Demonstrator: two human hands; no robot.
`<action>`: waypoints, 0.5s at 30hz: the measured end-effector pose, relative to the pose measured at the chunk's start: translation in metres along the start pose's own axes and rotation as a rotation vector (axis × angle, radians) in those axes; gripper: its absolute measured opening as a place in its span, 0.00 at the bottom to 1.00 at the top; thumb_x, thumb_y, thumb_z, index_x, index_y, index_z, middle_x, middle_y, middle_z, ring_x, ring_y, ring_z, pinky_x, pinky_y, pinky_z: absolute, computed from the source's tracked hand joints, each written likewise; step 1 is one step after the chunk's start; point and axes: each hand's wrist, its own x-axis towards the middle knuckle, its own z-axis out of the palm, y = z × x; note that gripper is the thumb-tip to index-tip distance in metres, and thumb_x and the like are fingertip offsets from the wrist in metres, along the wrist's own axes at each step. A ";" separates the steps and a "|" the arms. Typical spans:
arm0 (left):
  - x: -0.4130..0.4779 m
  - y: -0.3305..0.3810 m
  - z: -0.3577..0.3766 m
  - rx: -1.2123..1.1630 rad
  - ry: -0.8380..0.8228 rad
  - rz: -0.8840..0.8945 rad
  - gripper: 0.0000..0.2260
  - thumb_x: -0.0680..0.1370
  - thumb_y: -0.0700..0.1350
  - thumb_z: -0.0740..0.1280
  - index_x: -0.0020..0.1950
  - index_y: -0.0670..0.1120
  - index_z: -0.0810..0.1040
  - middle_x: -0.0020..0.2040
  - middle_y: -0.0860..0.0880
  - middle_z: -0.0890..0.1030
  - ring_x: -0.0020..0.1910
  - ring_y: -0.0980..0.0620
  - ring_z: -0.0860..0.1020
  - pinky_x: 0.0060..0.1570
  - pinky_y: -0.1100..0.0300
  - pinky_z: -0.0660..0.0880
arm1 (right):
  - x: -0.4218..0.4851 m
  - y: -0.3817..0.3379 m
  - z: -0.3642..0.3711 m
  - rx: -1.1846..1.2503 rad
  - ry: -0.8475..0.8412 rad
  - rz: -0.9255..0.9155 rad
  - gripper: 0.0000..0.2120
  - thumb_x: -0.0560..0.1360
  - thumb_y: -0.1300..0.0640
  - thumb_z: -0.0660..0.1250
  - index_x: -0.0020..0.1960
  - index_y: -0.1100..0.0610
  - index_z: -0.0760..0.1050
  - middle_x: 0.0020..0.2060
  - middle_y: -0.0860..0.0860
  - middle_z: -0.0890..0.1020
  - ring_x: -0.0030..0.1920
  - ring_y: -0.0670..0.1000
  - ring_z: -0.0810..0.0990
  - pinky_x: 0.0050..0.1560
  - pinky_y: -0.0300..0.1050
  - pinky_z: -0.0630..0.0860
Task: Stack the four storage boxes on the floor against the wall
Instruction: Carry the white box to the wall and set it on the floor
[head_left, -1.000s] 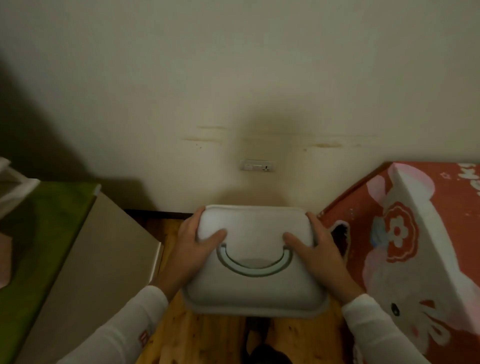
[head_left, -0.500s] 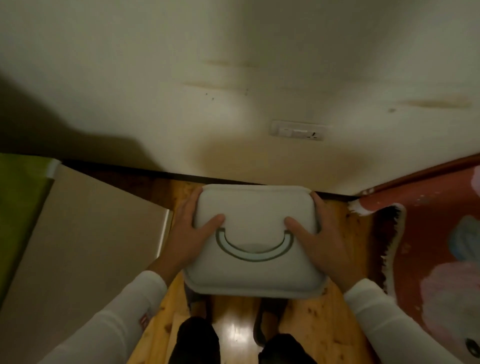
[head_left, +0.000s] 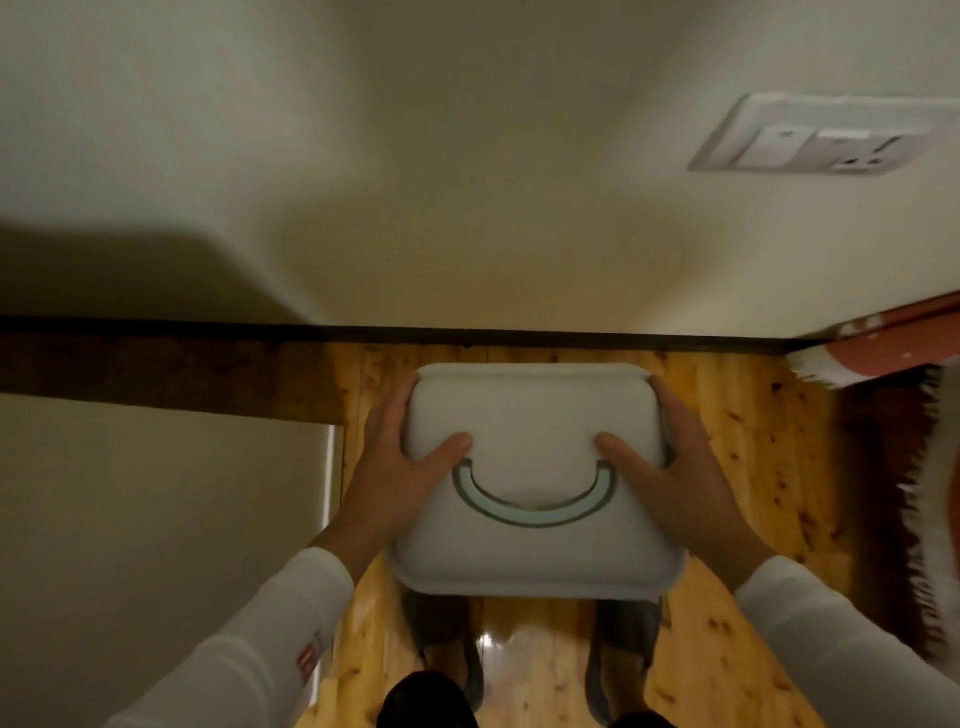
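A person's left hand (head_left: 400, 483) and right hand (head_left: 685, 478), set apart, each clamp one side of a pale lidded storage box (head_left: 530, 415), with the thumbs on the lid either side of its curved handle (head_left: 532, 506). The box is over a glossy, knotty wooden floor (head_left: 753, 441), its near edge covering the toes of grey slippers (head_left: 447, 644); whether its base touches the boards cannot be told. Beyond the box a dark baseboard (head_left: 467, 332) foots a cream wall (head_left: 467, 182) with a white socket plate (head_left: 821, 137) up to the right, a flat beige panel (head_left: 156, 545) stands to the box's left, and a red fringed rug (head_left: 893, 467) lies to its right.
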 end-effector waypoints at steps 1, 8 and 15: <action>0.011 -0.013 -0.001 -0.009 -0.007 0.001 0.36 0.71 0.60 0.73 0.72 0.73 0.56 0.75 0.60 0.60 0.67 0.55 0.67 0.58 0.55 0.71 | 0.010 0.005 0.012 -0.007 -0.003 0.005 0.38 0.67 0.32 0.68 0.72 0.34 0.56 0.63 0.42 0.68 0.59 0.47 0.72 0.53 0.45 0.74; 0.070 -0.072 0.015 -0.031 -0.026 -0.046 0.37 0.66 0.65 0.73 0.70 0.76 0.57 0.76 0.57 0.60 0.69 0.52 0.68 0.60 0.52 0.73 | 0.070 0.050 0.060 -0.048 -0.063 0.009 0.38 0.68 0.34 0.69 0.73 0.38 0.57 0.66 0.48 0.70 0.59 0.52 0.75 0.53 0.58 0.80; 0.142 -0.122 0.046 0.004 0.002 -0.068 0.41 0.62 0.66 0.74 0.73 0.69 0.61 0.76 0.54 0.63 0.71 0.49 0.69 0.66 0.42 0.72 | 0.129 0.110 0.102 0.024 -0.036 0.059 0.35 0.68 0.36 0.71 0.71 0.37 0.59 0.64 0.45 0.69 0.58 0.49 0.74 0.55 0.53 0.78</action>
